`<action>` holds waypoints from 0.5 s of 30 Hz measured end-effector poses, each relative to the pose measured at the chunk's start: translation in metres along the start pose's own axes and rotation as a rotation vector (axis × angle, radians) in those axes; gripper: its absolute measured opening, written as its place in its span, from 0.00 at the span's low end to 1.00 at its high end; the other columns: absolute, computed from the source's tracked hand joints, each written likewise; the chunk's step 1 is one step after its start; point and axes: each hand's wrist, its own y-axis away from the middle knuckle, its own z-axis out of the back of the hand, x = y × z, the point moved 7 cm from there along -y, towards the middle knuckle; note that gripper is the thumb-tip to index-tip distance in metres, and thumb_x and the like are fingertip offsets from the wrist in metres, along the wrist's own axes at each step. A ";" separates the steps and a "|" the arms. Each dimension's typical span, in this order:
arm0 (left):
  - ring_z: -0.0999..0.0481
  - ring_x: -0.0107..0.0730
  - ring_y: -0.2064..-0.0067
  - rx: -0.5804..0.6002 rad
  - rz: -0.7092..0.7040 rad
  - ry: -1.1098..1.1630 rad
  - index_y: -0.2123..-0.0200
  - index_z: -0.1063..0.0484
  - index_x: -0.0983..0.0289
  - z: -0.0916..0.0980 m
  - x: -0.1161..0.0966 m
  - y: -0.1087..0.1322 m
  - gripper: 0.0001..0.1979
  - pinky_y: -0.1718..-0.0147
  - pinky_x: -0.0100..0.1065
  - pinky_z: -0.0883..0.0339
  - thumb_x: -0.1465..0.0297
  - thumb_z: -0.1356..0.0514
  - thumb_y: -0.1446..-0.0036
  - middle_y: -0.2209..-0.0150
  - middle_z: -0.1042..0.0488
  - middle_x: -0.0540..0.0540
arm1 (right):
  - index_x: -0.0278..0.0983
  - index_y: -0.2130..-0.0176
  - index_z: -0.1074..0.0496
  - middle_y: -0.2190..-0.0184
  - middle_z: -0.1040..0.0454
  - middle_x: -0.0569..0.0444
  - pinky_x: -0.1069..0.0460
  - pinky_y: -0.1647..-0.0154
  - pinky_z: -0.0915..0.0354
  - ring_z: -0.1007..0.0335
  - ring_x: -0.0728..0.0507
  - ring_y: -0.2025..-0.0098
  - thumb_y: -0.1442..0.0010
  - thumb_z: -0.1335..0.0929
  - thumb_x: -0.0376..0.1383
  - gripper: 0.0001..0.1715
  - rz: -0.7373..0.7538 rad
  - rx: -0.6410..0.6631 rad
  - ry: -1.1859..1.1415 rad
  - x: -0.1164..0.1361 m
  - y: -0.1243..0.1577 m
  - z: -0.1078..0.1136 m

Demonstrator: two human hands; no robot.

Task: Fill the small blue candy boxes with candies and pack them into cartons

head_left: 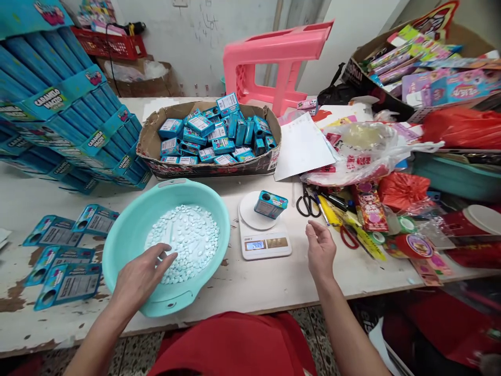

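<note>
My left hand [141, 277] reaches into a turquoise plastic basin [129, 230], its fingers resting among several small pale candy tablets [183, 237]; whether it pinches any is hidden. My right hand [321, 249] hovers open just right of a small white digital scale [265, 241], fingers loosely curled and holding nothing. A small blue candy box [270, 203] lies on the scale's round platform.
A cardboard tray [151, 143] full of blue boxes stands behind the basin. Flat unfolded box blanks [62, 256] lie at left below stacked blue display cartons [70, 115]. Scissors [307, 202], pens, tape rolls, bags and toy packages crowd the right side. A pink stool [274, 57] sits at the back.
</note>
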 end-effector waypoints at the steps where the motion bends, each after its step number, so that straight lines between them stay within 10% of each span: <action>1: 0.25 0.40 0.64 -0.019 0.008 0.017 0.58 0.32 0.57 0.001 0.002 0.002 0.20 0.73 0.31 0.41 0.51 0.53 0.43 0.61 0.24 0.52 | 0.35 0.55 0.29 0.57 0.28 0.47 0.44 0.52 0.36 0.33 0.42 0.55 0.46 0.31 0.47 0.24 -0.009 0.009 -0.002 0.000 0.000 -0.002; 10: 0.26 0.39 0.62 -0.137 0.009 0.077 0.60 0.33 0.58 0.006 0.011 0.012 0.19 0.68 0.31 0.40 0.52 0.54 0.41 0.57 0.26 0.53 | 0.34 0.55 0.29 0.58 0.27 0.47 0.44 0.52 0.37 0.32 0.43 0.56 0.46 0.32 0.47 0.23 0.002 0.061 -0.008 0.009 -0.005 -0.022; 15: 0.27 0.45 0.56 0.066 0.008 0.007 0.51 0.35 0.59 -0.010 0.010 0.006 0.23 0.68 0.34 0.39 0.53 0.54 0.42 0.51 0.28 0.57 | 0.35 0.53 0.31 0.54 0.29 0.45 0.43 0.51 0.36 0.33 0.40 0.51 0.47 0.30 0.46 0.25 0.039 0.127 -0.035 0.020 -0.009 -0.037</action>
